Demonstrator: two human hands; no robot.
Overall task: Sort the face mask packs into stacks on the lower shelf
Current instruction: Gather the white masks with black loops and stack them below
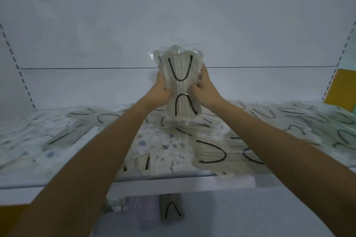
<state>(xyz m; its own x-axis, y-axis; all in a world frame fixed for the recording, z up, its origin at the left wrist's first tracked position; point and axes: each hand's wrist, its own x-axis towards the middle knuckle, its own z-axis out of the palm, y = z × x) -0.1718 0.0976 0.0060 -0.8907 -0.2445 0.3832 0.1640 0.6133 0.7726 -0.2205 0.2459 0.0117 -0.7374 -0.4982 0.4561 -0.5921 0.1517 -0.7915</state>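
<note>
Both hands hold one clear pack of beige face masks with black ear loops [180, 82] upright above the upper shelf. My left hand [160, 90] grips its left edge at the waist, and my right hand [204, 87] grips its right edge. Below them the shelf [173, 176] is strewn with several more packs: beige ones with black loops [212, 153] and white ones with blue patterns [159, 146]. On the lower shelf a beige pack [172, 210] and a patterned pack [115, 205] lie partly hidden under the shelf edge.
White back panel [173, 15] and slotted uprights [23, 75] frame the shelf bay. A yellow panel [341, 90] stands at the right edge. Loose packs cover the upper shelf from the left side to the right side [327, 121].
</note>
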